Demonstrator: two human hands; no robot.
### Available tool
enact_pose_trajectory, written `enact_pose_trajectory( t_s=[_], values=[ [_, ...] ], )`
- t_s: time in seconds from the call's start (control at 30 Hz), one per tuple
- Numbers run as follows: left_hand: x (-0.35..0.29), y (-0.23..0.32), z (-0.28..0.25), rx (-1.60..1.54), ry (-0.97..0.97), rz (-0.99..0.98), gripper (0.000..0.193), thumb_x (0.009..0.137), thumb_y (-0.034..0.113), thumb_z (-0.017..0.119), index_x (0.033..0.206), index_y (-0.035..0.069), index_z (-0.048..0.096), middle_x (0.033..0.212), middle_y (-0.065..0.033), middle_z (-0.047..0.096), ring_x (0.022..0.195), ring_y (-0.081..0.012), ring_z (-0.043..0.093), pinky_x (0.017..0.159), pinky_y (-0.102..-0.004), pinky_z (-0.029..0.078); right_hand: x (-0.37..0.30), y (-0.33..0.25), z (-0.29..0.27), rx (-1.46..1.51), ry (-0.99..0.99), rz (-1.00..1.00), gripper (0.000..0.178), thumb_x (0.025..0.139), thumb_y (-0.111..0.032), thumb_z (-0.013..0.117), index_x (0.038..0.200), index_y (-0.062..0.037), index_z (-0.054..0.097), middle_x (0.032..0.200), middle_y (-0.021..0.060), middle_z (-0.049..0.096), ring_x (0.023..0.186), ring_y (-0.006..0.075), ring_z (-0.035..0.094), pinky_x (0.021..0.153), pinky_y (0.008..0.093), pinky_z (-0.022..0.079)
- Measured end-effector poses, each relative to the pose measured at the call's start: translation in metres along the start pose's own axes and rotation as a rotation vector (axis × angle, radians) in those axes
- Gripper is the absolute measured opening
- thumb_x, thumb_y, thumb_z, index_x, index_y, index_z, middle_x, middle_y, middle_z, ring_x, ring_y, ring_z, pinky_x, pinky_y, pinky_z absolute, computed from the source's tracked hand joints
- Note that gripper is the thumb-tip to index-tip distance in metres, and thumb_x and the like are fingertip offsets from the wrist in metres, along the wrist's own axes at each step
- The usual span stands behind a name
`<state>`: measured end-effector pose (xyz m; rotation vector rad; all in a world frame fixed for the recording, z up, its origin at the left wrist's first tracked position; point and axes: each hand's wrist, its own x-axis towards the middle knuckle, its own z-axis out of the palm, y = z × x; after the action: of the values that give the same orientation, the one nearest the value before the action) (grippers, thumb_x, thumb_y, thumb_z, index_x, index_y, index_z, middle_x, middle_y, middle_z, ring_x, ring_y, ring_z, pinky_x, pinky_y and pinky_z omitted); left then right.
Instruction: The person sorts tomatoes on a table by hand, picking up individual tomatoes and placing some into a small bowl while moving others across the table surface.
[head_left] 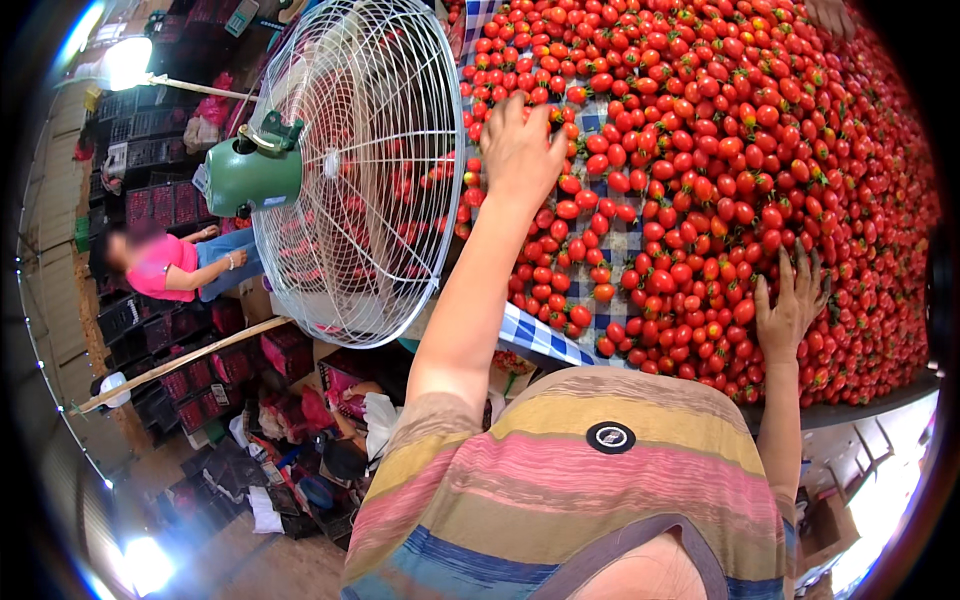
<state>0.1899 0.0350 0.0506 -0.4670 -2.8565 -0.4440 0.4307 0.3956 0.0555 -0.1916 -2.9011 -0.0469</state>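
Note:
A thick layer of small red cherry tomatoes (720, 170), some with green stems, covers a table. Under them a blue-and-white checked cloth (618, 240) shows through in a strip between the thinner left part and the deep heap on the right. My left hand (522, 150) reaches forward to the left part, palm down, fingers spread and touching tomatoes. Closer to my body, my right hand (790, 305) rests on the edge of the heap with its fingers stretched out among the tomatoes. I see nothing gripped in either hand; what lies beneath the palms is hidden.
A large green fan (255, 178) with a wire cage stands close to my left forearm. At the far top right, another person's hand (830, 15) touches the heap. To the left are a person in a pink shirt (165, 268) and several stacked dark crates (160, 205).

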Motion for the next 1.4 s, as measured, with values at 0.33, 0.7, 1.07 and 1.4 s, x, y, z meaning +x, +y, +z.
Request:
enact_pose_trajectory(
  t_s=[0.33, 0.7, 1.07, 1.4],
  values=[
    [0.081, -0.039, 0.039, 0.103, -0.238, -0.366, 0.025, 0.090, 0.007, 0.057, 0.111, 0.004, 0.070, 0.120, -0.0194, 0.064, 0.118, -0.0387, 0.056, 0.095, -0.0491, 0.051, 0.007, -0.005, -0.005, 0.043, -0.016, -0.023, 0.055, 0.090, -0.032, 0.066, 0.142, -0.0166, 0.057, 0.153, 0.0091, 0.045, 0.145, 0.0364, 0.034, 0.118, 0.0586, 0.018],
    [-0.097, 0.015, -0.048, -0.356, -0.053, -0.042, 0.034, 0.086, 0.007, 0.072, 0.119, 0.002, 0.064, 0.103, -0.0171, 0.060, 0.094, -0.0363, 0.062, 0.079, -0.0432, 0.052, 0.259, -0.133, 0.011, 0.545, 0.113, -0.567, 0.047, 0.085, -0.012, 0.072, 0.130, -0.0068, 0.061, 0.145, 0.0156, 0.051, 0.138, 0.0388, 0.044, 0.114, 0.0486, 0.038],
    [-0.185, 0.017, -0.067, -0.347, 0.001, -0.201, 0.032, 0.076, 0.008, 0.080, 0.106, 0.004, 0.071, 0.097, -0.0106, 0.062, 0.077, -0.0265, 0.065, 0.065, -0.0353, 0.055, 0.567, -0.252, 0.150, 0.782, -0.129, -0.246, 0.056, 0.090, -0.046, 0.067, 0.133, -0.0111, 0.057, 0.115, 0.0184, 0.071, 0.110, 0.0317, 0.067, 0.098, 0.0395, 0.051],
    [-0.177, 0.011, -0.071, -0.432, -0.037, -0.154, 0.033, 0.076, 0.009, 0.079, 0.107, 0.003, 0.070, 0.099, -0.0117, 0.063, 0.079, -0.0279, 0.066, 0.066, -0.0370, 0.056, 0.425, -0.248, 0.146, 0.611, -0.264, -0.613, 0.046, 0.091, -0.043, 0.061, 0.121, -0.0075, 0.067, 0.117, 0.0214, 0.064, 0.113, 0.0391, 0.058, 0.099, 0.0479, 0.047]
  ],
)
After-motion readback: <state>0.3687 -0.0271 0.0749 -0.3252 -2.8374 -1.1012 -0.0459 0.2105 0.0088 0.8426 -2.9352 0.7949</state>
